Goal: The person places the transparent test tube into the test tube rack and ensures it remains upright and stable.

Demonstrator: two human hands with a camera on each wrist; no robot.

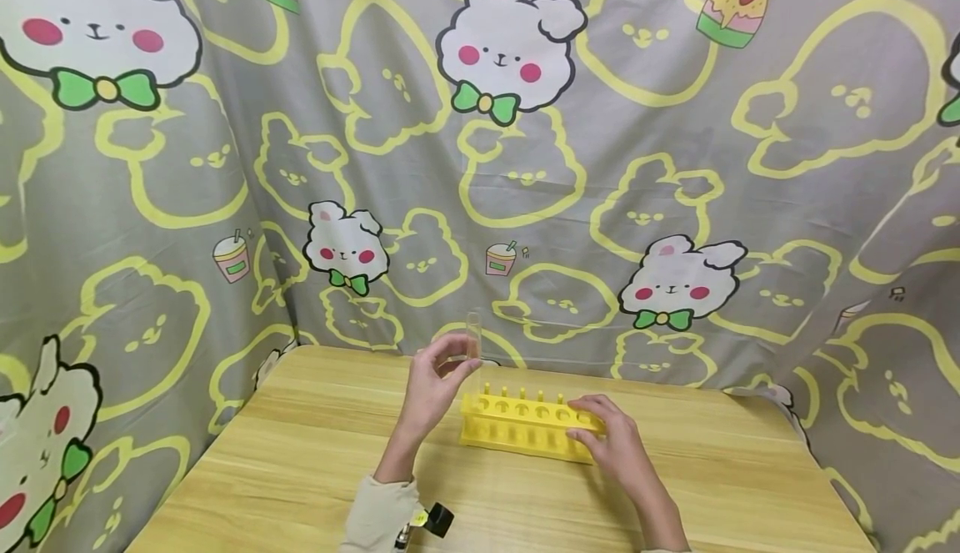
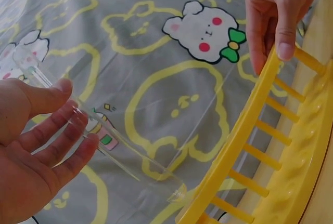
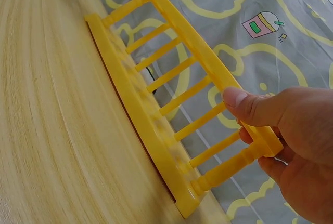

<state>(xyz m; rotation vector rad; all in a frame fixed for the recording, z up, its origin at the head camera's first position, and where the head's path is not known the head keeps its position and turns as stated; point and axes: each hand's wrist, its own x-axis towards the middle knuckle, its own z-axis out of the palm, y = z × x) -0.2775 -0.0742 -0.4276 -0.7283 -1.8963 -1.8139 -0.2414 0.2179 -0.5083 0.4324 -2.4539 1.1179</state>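
Between the thumb and fingers of my left hand (image 1: 429, 384) is a clear glass test tube (image 1: 473, 338), held nearly upright. Its lower end is close to the left end of the yellow test tube rack (image 1: 525, 433); whether it has entered a hole I cannot tell. The left wrist view shows the transparent tube (image 2: 122, 151) slanting from the fingers toward the rack's top bar (image 2: 229, 146). My right hand (image 1: 618, 446) grips the rack's right end. In the right wrist view its thumb (image 3: 250, 107) lies over the top bar, with fingers curled underneath.
The rack stands on a light wood-grain table (image 1: 300, 444). Behind and at the sides hangs a grey curtain (image 1: 420, 178) printed with rabbits and yellow outlines. A small black device (image 1: 438, 520) sits by the left sleeve (image 1: 381, 511).
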